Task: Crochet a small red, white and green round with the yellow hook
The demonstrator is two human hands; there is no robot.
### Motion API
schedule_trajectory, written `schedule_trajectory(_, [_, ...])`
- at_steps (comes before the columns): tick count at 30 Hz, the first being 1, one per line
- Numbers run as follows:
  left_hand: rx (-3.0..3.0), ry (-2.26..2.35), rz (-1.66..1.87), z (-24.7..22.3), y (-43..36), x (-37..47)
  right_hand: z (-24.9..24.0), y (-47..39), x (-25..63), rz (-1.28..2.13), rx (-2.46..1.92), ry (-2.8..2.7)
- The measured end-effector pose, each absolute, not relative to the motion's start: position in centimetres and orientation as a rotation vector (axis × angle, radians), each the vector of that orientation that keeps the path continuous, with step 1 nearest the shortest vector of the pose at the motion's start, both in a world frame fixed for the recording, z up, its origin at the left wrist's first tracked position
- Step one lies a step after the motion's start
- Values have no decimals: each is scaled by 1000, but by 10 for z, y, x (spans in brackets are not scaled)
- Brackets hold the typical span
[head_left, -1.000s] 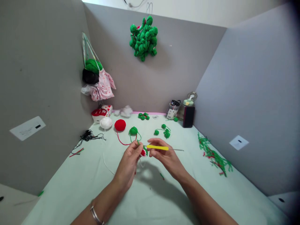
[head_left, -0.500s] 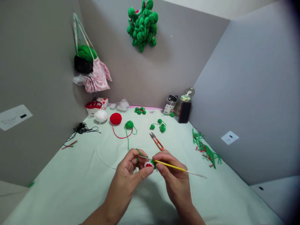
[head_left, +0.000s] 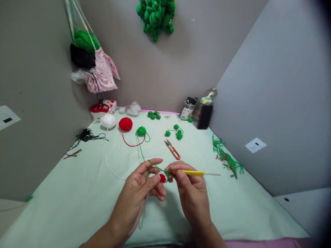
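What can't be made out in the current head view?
In the head view:
Red, white and green crocheted piece: partly hidden by the left hand.
Yellow-handled crochet hook: tip too small to tell whether it has caught yarn.
Green crocheted cluster: top cut off by the upper edge.

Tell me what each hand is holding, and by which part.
The left hand holds the small red, white and green crocheted piece by its left edge; the right hand holds the yellow-handled metal crochet hook by the handle's end nearest that piece.
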State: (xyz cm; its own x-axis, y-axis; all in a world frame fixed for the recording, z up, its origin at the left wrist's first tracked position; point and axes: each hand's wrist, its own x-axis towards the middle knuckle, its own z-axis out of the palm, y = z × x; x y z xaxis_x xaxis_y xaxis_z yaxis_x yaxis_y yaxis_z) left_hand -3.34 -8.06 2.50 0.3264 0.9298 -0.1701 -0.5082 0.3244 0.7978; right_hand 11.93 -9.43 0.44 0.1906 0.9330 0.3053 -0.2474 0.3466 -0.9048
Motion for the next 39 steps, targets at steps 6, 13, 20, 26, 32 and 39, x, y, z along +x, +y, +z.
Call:
schedule_trajectory(6, [739,696,1040,23,-82,-35,15,-92,116,1095,-754,-918])
schedule_trajectory(13, [814,745,1064,24,-84,-36,14,-99,125,967,-818,-1106])
schedule_trajectory(20, [990,789,1131,15,-85,-39,14,-113,129,557,-886,-1481])
schedule_trajectory(26, [1168,902,1288,17,-90,-38,19,-119,130,364,-911,-1699])
schedule_trajectory(32, [1030,805,1245,17,-90,-34,7,-119,130,-21,-961,-1869])
schedule_trajectory(39, [836,790,1168,16,-88,-32,5,-118,116,207,-931,-1624])
